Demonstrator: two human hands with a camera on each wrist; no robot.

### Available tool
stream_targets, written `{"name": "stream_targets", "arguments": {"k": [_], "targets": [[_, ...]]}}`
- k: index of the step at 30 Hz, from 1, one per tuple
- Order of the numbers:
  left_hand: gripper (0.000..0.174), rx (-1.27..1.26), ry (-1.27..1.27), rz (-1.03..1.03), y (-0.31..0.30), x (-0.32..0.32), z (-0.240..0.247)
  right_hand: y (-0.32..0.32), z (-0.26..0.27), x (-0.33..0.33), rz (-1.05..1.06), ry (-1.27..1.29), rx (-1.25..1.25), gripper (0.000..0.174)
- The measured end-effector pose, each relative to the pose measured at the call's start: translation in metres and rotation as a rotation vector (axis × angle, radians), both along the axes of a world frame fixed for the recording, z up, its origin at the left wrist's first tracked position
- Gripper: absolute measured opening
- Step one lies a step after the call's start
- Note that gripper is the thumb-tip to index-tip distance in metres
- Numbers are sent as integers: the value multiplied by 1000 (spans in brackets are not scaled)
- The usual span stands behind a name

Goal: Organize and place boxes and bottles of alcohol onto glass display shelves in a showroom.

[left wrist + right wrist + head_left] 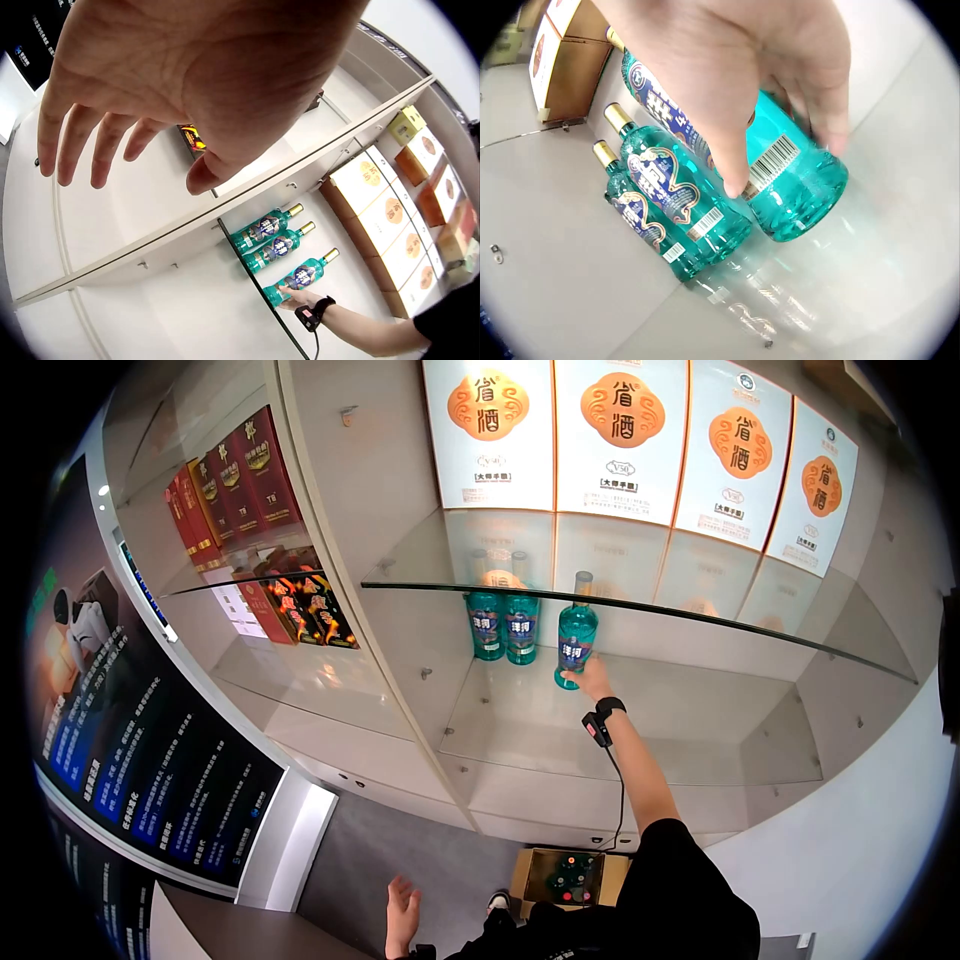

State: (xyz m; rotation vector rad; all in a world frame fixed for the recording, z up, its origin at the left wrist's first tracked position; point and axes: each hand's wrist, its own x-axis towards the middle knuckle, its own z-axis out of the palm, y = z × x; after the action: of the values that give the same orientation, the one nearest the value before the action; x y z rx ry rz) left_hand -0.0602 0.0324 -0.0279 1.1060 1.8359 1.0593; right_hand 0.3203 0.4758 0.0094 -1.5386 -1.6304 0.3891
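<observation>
In the cabinet (pixel 355 490) — right hand (pixel 596 677) grips teal bottle (pixel 577 628).

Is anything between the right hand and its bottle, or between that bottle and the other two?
Nothing visible: the right hand grips its teal bottle, and only a gap separates that bottle from the two other bottles. The glass shelf above them might limit lifting.

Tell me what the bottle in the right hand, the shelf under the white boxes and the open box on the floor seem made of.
Bottle: probably glass, glossy and translucent, since light glows through its teal base; clear plastic could look alike.
Shelf: likely polished clear glass, see-through and mirroring the white boxes.
Open box: apparently cardboard, matt, judging by its plain tan sides.
</observation>
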Motion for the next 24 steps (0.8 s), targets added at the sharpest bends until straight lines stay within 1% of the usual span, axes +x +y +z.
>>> {"name": "stream_targets", "arguments": {"k": [1,3,5,7,10,11,13,15,16,20,21,23,24], "targets": [[49,-3,2,-3,-2,-1,-5,12,-5,-2,6,3,2,71],[48,-5,8,2,-3,-1,-7,29,-7,-8,-73,-61,47,69],[48,-48,-2,32,-7,0,-3,35,-2,-15,-49,-6,8,68],[49,-58,4,43,-9,-1,-2,41,1,-20,-65,-48,64,68],[48,-68,16,98,-18,-8,-14,52,3,-25,-88,-34,6,68],[48,-56,32,82,-21,-15,-25,55,3,-26,-105,-39,-37,68],[48,-38,54,68,-25,-21,-32,65,0,-25,-101,-73,-22,68],[48,-79,85,69,-27,-24,-36,67,0,-24,-52,-76,-45,69],[48,-74,92,66,-27,-24,-38,65,3,-24,-66,-94,-87,68],[48,-81,92,18,-22,-31,-52,63,5,-28,-14,-129,0,64],[48,-94,112,6,-19,-28,-45,65,3,-28,-21,-114,8,64],[49,-97,92,-12,-13,-31,-49,71,2,-28,-23,-117,-125,62],[47,-93,82,-19,-11,-30,-45,78,-7,-26,8,-112,-113,60]]}}
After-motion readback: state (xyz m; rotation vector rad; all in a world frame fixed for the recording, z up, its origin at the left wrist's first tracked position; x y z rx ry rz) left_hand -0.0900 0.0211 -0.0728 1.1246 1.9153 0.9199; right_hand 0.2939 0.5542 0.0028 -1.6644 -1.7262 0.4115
